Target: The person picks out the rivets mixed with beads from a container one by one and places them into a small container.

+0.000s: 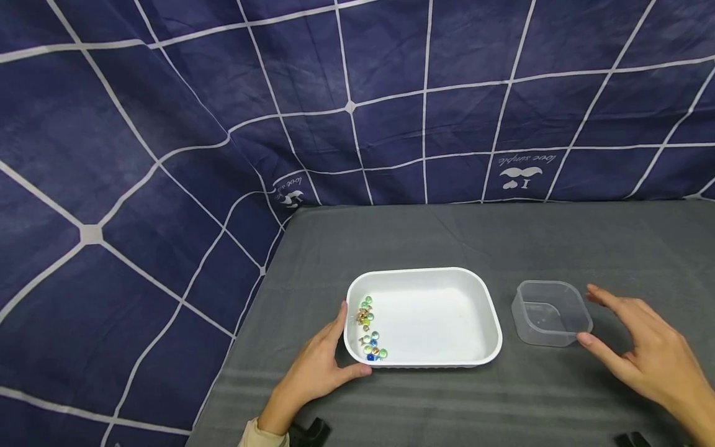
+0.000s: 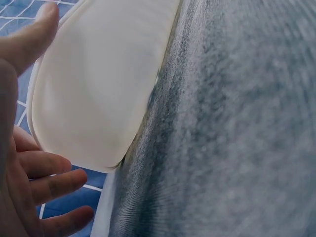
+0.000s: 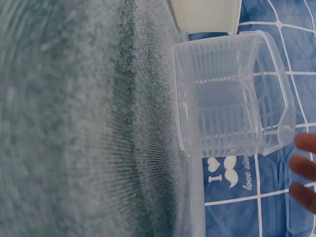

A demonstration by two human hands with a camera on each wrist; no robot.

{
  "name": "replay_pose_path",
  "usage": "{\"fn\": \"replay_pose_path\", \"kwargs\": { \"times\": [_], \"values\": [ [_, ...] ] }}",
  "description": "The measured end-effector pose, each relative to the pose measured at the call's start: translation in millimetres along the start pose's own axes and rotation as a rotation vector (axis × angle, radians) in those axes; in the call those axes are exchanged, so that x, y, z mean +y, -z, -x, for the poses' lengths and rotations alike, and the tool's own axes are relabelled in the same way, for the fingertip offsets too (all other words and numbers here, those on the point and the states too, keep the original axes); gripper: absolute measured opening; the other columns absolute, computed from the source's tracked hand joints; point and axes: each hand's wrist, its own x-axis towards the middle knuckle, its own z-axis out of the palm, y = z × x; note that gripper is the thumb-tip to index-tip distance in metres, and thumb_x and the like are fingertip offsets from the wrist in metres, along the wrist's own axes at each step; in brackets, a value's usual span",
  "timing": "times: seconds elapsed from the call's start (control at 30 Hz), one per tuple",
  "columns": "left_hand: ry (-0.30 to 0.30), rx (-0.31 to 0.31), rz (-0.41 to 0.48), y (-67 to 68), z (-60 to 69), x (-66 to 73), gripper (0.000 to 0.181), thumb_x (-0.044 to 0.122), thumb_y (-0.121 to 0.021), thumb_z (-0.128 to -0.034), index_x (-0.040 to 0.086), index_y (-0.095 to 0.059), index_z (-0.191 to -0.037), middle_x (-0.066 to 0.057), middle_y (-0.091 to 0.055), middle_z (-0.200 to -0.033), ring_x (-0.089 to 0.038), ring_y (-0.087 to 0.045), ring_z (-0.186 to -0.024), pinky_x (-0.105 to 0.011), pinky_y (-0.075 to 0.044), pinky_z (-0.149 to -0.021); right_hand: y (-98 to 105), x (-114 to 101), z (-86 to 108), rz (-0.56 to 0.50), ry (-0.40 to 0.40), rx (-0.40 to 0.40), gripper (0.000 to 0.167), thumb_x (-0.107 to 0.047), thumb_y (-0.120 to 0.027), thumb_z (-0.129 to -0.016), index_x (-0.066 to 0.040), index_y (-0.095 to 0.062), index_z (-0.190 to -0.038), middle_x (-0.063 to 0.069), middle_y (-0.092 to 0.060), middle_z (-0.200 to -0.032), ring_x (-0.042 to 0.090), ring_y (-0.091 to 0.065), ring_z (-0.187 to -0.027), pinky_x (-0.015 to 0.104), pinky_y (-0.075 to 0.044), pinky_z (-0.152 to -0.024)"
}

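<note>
A white tray lies on the grey cloth, and several coloured glass marbles sit along its left side. At the tray's front left corner is my left hand, its thumb at the near rim and its fingers along the left side. The left wrist view shows that thumb against the rim and the other fingers spread loosely by the corner. To the right of the tray stands a clear plastic container with nothing in it. My right hand is spread beside its right side, thumb tip close to the near corner; contact cannot be told.
Grey cloth covers the table. A blue curtain with white grid lines hangs behind it and along the left side. A strip of cloth separates the tray from the container. Dark objects show near each wrist.
</note>
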Motion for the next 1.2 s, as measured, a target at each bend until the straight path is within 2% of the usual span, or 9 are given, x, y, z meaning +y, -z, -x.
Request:
{"fn": "replay_pose_path", "kwargs": {
  "times": [0.13, 0.27, 0.43, 0.73, 0.9, 1.2],
  "values": [
    [0.014, 0.001, 0.023, -1.0, -1.4, 1.0, 0.117, 0.057, -0.080, -0.0746, -0.005, -0.021, -0.154, -0.024, -0.035, -0.152, -0.034, -0.042, -0.136, -0.050, -0.042, -0.103, -3, 2, 0.0, -0.054, 0.082, -0.002, 0.081, -0.062, -0.069, -0.084, 0.001, -0.060, -0.133, -0.016, -0.060, -0.122, -0.014, -0.040, -0.118, 0.004, -0.026, -0.098],
    [0.033, 0.001, 0.048, -2.5, -2.8, 0.5, 0.117, 0.050, -0.084, -0.0728, -0.002, -0.021, -0.155, -0.021, -0.035, -0.153, -0.031, -0.040, -0.137, -0.049, -0.040, -0.105, -8, 4, -1.2, -0.079, 0.151, 0.035, 0.083, -0.067, -0.062, -0.087, 0.004, -0.062, -0.129, -0.007, -0.065, -0.114, -0.012, -0.044, -0.117, 0.006, -0.028, -0.100],
    [0.048, 0.014, 0.065, -5.0, -3.8, -1.2, 0.116, 0.050, -0.085, -0.0720, 0.000, -0.022, -0.156, -0.020, -0.038, -0.152, -0.031, -0.042, -0.136, -0.049, -0.040, -0.105, -11, 6, -4.0, -0.082, 0.177, 0.050, 0.081, -0.067, -0.061, -0.087, 0.004, -0.064, -0.127, -0.004, -0.067, -0.108, -0.012, -0.046, -0.115, 0.005, -0.028, -0.099],
    [0.052, 0.016, 0.075, -4.8, -0.2, -0.6, 0.117, 0.049, -0.085, -0.0718, -0.005, -0.022, -0.154, -0.022, -0.037, -0.152, -0.032, -0.042, -0.136, -0.049, -0.040, -0.105, -15, 2, -17.1, -0.098, 0.203, 0.057, 0.079, -0.066, -0.063, -0.086, 0.003, -0.066, -0.124, 0.001, -0.068, -0.102, -0.011, -0.048, -0.110, 0.005, -0.030, -0.098],
    [0.043, 0.021, 0.076, -5.0, 0.6, -0.3, 0.116, 0.048, -0.086, -0.0715, -0.007, -0.024, -0.153, -0.024, -0.038, -0.151, -0.032, -0.043, -0.135, -0.049, -0.040, -0.105, -21, 0, -26.3, -0.115, 0.254, 0.075, 0.076, -0.064, -0.063, -0.088, 0.005, -0.067, -0.121, 0.006, -0.069, -0.101, -0.008, -0.050, -0.108, 0.006, -0.031, -0.095],
    [0.028, 0.034, 0.077, -5.8, -0.5, -2.5, 0.116, 0.050, -0.085, -0.0720, -0.007, -0.024, -0.152, -0.023, -0.037, -0.151, -0.032, -0.043, -0.135, -0.049, -0.041, -0.103, -28, -5, -41.6, -0.135, 0.331, 0.141, 0.064, -0.056, -0.063, -0.092, 0.005, -0.072, -0.106, 0.012, -0.069, -0.090, 0.000, -0.056, -0.097, 0.008, -0.034, -0.096]
  ]
}}
